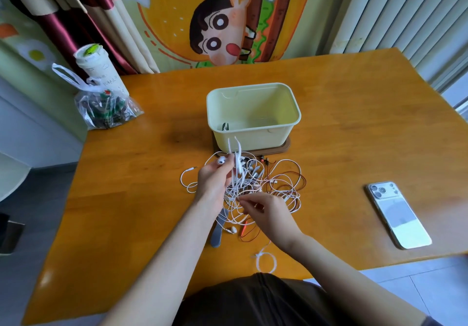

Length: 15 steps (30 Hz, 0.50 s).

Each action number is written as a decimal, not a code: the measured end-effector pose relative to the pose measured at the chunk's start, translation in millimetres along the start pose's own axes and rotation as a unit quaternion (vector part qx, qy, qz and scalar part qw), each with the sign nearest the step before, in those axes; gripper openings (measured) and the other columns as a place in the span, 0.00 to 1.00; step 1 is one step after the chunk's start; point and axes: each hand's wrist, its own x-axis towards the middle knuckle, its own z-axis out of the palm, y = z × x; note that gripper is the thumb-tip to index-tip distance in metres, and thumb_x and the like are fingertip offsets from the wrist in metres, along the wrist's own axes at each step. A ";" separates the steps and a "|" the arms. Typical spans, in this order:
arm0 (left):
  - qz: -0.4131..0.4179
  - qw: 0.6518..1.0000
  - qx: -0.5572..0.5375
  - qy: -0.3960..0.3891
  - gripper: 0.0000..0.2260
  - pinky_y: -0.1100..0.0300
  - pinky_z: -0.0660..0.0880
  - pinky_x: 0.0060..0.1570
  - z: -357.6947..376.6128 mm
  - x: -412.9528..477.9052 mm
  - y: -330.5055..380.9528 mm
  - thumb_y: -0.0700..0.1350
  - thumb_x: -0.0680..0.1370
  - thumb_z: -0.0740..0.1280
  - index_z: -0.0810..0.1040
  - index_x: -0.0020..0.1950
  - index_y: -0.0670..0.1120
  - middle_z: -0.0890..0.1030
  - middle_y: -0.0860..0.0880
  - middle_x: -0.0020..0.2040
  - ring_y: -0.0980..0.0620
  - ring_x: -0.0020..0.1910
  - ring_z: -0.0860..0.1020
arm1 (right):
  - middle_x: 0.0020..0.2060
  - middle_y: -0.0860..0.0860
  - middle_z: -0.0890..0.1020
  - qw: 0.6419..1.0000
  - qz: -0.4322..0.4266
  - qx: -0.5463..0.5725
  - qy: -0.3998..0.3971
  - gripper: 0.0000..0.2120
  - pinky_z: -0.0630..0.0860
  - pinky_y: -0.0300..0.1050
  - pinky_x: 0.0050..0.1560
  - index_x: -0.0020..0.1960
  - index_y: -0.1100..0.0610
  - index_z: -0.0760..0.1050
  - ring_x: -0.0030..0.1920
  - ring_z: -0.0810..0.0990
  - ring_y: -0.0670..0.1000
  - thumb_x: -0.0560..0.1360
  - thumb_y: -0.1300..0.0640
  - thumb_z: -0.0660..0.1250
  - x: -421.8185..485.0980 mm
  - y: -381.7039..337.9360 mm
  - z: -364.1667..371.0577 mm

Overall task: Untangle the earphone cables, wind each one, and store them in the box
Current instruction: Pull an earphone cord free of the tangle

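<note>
Far to the left of the box (253, 123), a clear plastic bag (109, 109) of dark items sits on the wooden table (354, 102), with a white paper cup (97, 68) touching it from behind. The pale yellow box stands open on a brown base (281, 148). Something small and dark shows in its near-left corner, too little of it to name.

Just in front of the box lies the heap of earphone cables (276, 186), mostly white with some dark red strands, still knotted together. The left hand (215, 177) is at the heap's left side, its fingers curled round a bunch of white strands lifted up toward the box's front wall, with a white earbud (222, 160) at the fingertips. The right hand (269, 211), nearer the person than the box, pinches a white strand between thumb and forefinger at the heap's near edge.

A grey strip (218, 233) lies under the near side of the heap. A small wound white loop (266, 262) lies apart from it, at the table edge farthest from the box. Well to the right of the box, a white phone (397, 215) lies face down.
</note>
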 end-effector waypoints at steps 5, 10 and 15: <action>-0.033 0.983 0.088 -0.159 0.04 0.56 0.73 0.48 -5.1 -8.8 11.9 0.42 0.72 0.70 0.82 0.44 0.43 0.83 0.49 0.37 0.50 0.42 0.78 | 0.28 0.40 0.76 0.996 0.069 0.008 0.047 0.07 0.65 0.32 0.27 0.40 0.50 0.79 0.26 0.72 0.41 0.77 0.55 0.67 14.8 14.9 -21.7; -0.036 0.914 0.311 -0.259 0.05 0.61 0.71 0.47 -20.5 -12.4 12.1 0.42 0.71 0.74 0.83 0.45 0.49 0.83 0.49 0.42 0.51 0.45 0.76 | 0.30 0.43 0.77 0.990 0.072 -0.122 0.005 0.05 0.68 0.38 0.31 0.39 0.49 0.79 0.31 0.74 0.44 0.74 0.54 0.69 30.6 23.4 -46.6; 0.024 0.855 0.470 -0.219 0.10 0.62 0.75 0.40 -28.0 -6.3 5.6 0.40 0.71 0.75 0.82 0.52 0.45 0.80 0.49 0.41 0.53 0.41 0.77 | 0.33 0.41 0.77 0.983 0.061 -0.169 -0.042 0.09 0.73 0.39 0.33 0.46 0.53 0.81 0.34 0.76 0.44 0.74 0.48 0.68 37.0 17.8 -56.0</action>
